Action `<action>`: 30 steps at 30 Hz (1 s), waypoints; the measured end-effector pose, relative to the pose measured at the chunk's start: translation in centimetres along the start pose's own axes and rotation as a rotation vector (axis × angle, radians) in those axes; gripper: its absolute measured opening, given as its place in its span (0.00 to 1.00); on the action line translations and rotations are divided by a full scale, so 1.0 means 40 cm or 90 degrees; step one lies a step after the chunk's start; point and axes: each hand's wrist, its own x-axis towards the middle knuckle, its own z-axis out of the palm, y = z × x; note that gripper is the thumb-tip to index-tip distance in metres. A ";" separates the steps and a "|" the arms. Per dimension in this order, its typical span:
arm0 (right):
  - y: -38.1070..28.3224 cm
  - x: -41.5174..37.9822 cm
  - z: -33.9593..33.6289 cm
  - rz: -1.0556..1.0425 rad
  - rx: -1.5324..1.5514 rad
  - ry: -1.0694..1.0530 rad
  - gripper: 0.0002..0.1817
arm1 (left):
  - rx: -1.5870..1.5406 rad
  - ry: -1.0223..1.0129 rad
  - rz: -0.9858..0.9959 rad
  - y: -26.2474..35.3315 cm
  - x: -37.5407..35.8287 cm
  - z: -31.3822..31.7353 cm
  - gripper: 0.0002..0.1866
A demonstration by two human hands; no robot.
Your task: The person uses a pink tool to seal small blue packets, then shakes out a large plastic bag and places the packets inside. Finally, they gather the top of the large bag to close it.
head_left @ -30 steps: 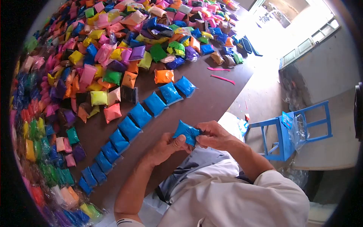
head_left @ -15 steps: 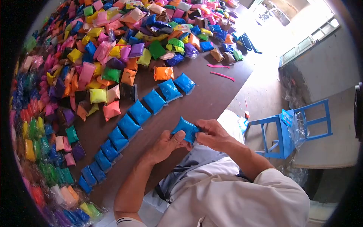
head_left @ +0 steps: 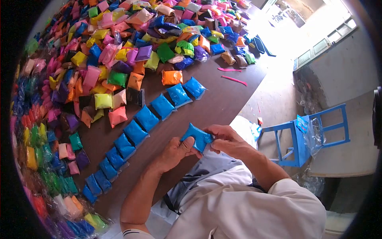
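Observation:
A small blue clear-wrapped packet (head_left: pixel 195 135) is held between my two hands, over the table's near edge. My left hand (head_left: pixel 178 150) grips its left side, thumb on top and fingers beneath. The fingers of my right hand (head_left: pixel 225 139) pinch its right end. To the left of my hands, a slanting row of several similar blue packets (head_left: pixel 136 132) lies on the brown table (head_left: pixel 215 105). An orange packet (head_left: pixel 172 77) lies beside the upper part of the row.
A large heap of multicoloured packets (head_left: pixel 119 47) covers the table's far and left sides. Two pink plastic strips (head_left: pixel 234 80) lie near its right edge. A blue chair (head_left: pixel 298 137) with plastic bags on it stands on the floor at right.
My right hand has shifted slightly at the packet's right end, and more of the packet shows there. My left hand keeps its hold; the row of packets is unchanged.

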 end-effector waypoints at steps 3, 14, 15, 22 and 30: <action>-0.021 -0.002 0.027 -0.046 0.041 0.040 0.24 | -0.025 0.005 -0.003 -0.009 0.002 -0.003 0.23; -0.010 0.003 0.053 -0.115 -0.099 0.048 0.18 | -0.001 0.005 0.010 -0.017 0.004 -0.006 0.24; -0.019 0.000 0.052 -0.110 -0.103 0.040 0.18 | -0.009 0.006 0.007 -0.016 0.004 -0.006 0.23; 0.038 -0.004 -0.006 -0.121 -0.076 0.259 0.15 | -0.012 0.004 -0.004 -0.019 0.006 -0.010 0.23; -0.005 -0.013 0.071 -0.425 -0.626 0.197 0.35 | 0.084 0.050 -0.068 0.022 -0.005 0.002 0.17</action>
